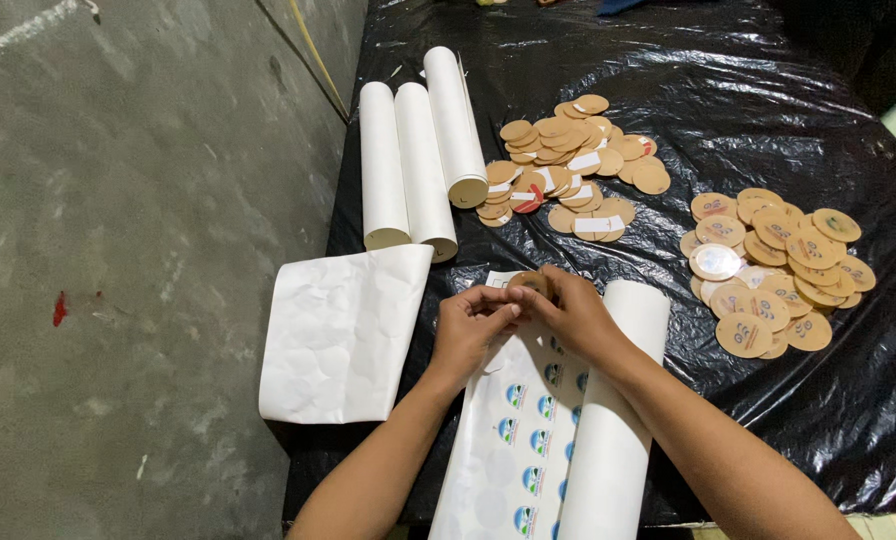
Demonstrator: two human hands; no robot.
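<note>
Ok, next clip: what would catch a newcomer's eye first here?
Both hands, left hand and right hand, meet at centre on one tan round disc, above a partly unrolled sticker sheet. Two disc piles lie on the black plastic sheet: plain discs centre, printed discs right. Three white rolls lie left.

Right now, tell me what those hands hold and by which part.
Both hands, left hand and right hand, pinch one tan round disc by its edge.
</note>
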